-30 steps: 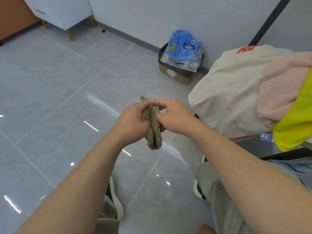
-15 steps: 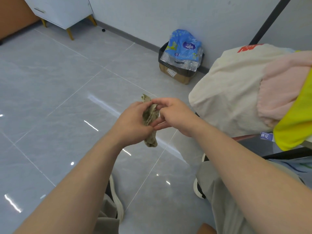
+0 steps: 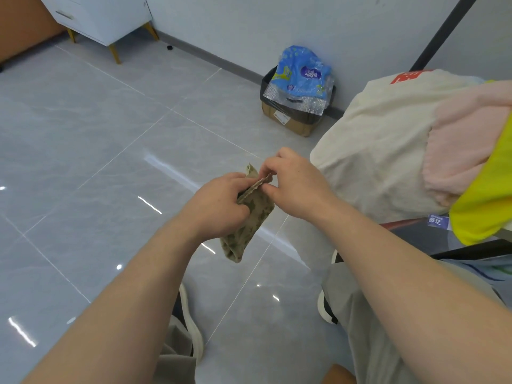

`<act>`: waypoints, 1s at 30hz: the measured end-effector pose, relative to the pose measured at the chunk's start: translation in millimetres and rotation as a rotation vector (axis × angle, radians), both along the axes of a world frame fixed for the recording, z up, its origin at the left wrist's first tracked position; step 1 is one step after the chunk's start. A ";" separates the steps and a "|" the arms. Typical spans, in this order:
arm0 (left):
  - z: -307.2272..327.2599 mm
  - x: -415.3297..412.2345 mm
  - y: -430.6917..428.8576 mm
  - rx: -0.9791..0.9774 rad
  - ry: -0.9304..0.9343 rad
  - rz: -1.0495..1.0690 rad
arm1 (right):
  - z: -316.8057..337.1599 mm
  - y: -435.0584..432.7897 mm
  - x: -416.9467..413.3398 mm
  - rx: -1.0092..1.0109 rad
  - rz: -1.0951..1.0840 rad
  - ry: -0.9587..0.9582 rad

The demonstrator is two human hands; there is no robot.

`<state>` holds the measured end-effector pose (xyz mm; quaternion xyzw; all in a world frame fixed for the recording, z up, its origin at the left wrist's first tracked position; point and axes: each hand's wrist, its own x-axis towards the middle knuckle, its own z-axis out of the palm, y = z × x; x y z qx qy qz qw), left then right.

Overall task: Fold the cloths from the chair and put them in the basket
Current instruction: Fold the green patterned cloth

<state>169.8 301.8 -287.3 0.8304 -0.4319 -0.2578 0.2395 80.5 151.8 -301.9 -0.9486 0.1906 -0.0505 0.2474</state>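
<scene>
Grey glossy floor tiles (image 3: 110, 134) spread under both hands. One small olive patterned cloth (image 3: 249, 220) hangs between the fingers. The left hand (image 3: 219, 206) grips its upper part with curled fingers, and the right hand (image 3: 293, 184) pinches its top edge between thumb and forefinger. To the right of the fingers three more cloths lie overlapping in a pile: one cream cloth (image 3: 374, 139), one pink cloth (image 3: 465, 139) and one yellow cloth (image 3: 487, 195). Beyond the fingers, at the wall, one cardboard box (image 3: 291, 121) holds one blue plastic package (image 3: 302, 72). Far left of the fingers stands one white cabinet (image 3: 105, 15).
</scene>
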 end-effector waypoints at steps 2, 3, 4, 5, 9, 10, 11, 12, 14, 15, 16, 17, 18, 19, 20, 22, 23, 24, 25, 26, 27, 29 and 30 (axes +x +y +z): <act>0.9 0.4 0.4 0.007 0.003 -0.020 | -0.6 -1.0 -0.1 -0.007 0.006 0.009; 1.2 0.7 0.7 0.011 0.004 -0.033 | -1.1 -2.4 0.2 -0.006 0.011 0.012; 1.3 1.2 1.1 0.014 0.008 -0.045 | -1.1 -3.5 0.4 -0.002 0.019 0.014; 1.7 1.6 1.3 0.015 0.015 -0.057 | -1.3 -4.4 0.8 0.001 0.028 0.017; 1.6 1.4 2.1 -0.001 0.044 -0.077 | -3.2 -3.7 3.0 0.043 0.039 0.036; 1.3 0.9 2.2 -0.001 0.049 -0.073 | -3.3 -3.3 3.2 0.059 0.031 0.038; 1.3 0.0 2.3 -0.003 0.057 -0.066 | -3.3 -3.4 3.0 0.075 0.023 0.035; 1.0 -0.5 2.5 -0.006 0.069 -0.059 | -3.1 -3.7 2.9 0.093 0.017 0.027; 0.9 -1.5 2.5 -0.001 0.101 -0.036 | -2.4 -4.4 2.0 0.133 0.007 0.009; 1.3 -2.0 2.3 0.008 0.117 -0.027 | -2.2 -4.5 1.6 0.147 0.007 0.010; 1.3 -2.8 2.1 0.016 0.128 -0.025 | -2.0 -4.3 1.4 0.153 0.011 0.013; 1.4 -3.6 2.0 0.019 0.135 -0.028 | -2.0 -4.0 1.1 0.151 0.016 0.021; 1.7 -4.6 1.8 0.020 0.141 -0.033 | -1.8 -3.7 0.7 0.147 0.019 0.030; 1.9 -5.1 1.8 0.023 0.144 -0.036 | -1.6 -3.4 0.4 0.143 0.019 0.040; 2.3 -5.4 1.8 0.028 0.146 -0.035 | -1.3 -3.6 0.2 0.141 0.017 0.047; 2.8 -4.9 2.2 0.043 0.156 -0.021 | -0.1 -4.0 -0.1 0.132 0.015 0.055; 3.1 -4.6 2.4 0.043 0.168 -0.016 | 0.8 -3.7 -0.2 0.123 0.017 0.062; 3.1 -4.2 2.8 0.037 0.185 -0.011 | 1.4 -3.2 -0.1 0.117 0.023 0.071; 3.4 -4.1 3.1 0.028 0.203 -0.003 | 2.1 -2.9 -0.1 0.115 0.027 0.083; 3.6 -4.1 3.1 0.018 0.220 0.012 | 2.2 -2.8 0.0 0.117 0.030 0.097; 4.0 -4.1 3.7 0.012 0.235 0.027 | 2.4 -2.9 -0.1 0.117 0.035 0.114; 4.2 -4.2 4.4 0.008 0.231 0.039 | 2.0 -3.6 0.6 0.101 0.049 0.142; 4.2 -4.1 4.5 0.011 0.214 0.038 | 1.8 -4.2 1.0 0.093 0.052 0.154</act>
